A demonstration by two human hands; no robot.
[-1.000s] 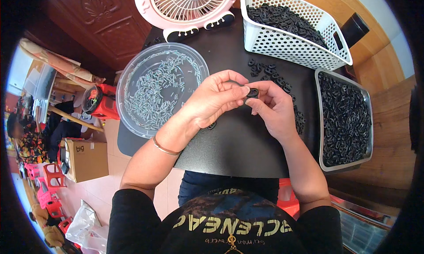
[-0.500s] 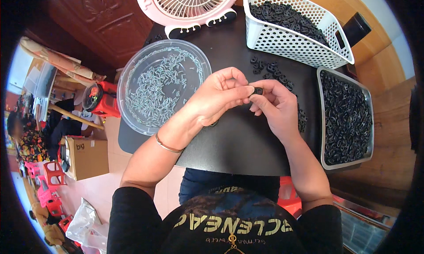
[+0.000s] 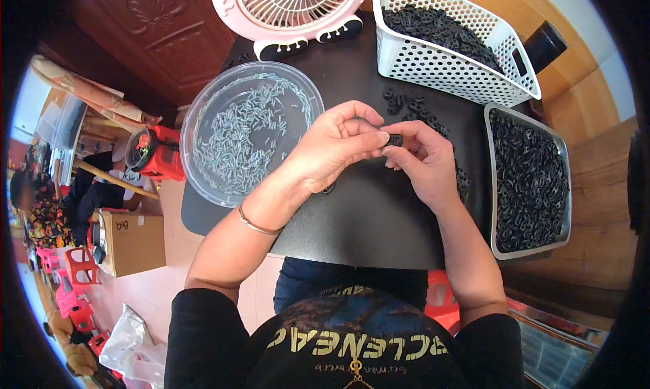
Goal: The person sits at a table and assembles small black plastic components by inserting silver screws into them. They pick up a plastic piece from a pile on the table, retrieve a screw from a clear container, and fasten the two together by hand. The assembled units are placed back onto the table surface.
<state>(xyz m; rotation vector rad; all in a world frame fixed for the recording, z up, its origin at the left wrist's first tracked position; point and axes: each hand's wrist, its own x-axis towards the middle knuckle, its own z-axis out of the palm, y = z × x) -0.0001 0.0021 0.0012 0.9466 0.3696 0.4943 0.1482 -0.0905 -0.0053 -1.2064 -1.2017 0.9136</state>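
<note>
Over the middle of the dark table, my two hands meet fingertip to fingertip. Between them is a small black plastic part (image 3: 393, 140) with an opening in it. My right hand (image 3: 425, 157) pinches the part between thumb and fingers. My left hand (image 3: 345, 140) is closed too, its thumb and forefinger pressed at the part's left side; whether a pin sits in those fingers is hidden. Left of my left wrist stands a round clear tub (image 3: 191, 160) of short silvery pins (image 3: 233, 135). Loose black parts (image 3: 416, 106) lie beyond and beside my right hand.
A white perforated basket (image 3: 433, 74) of black parts stands at the far right. Nearer on the right, a metal tray (image 3: 496, 236) holds many more. A pink fan (image 3: 254, 27) occupies the far edge. Left of the table are a cardboard box (image 3: 139, 243) and a seated person (image 3: 51, 209).
Hardly anything differs. Both hands stay together at the black part, with only a slight shift of the fingers, and the view has moved a little.
</note>
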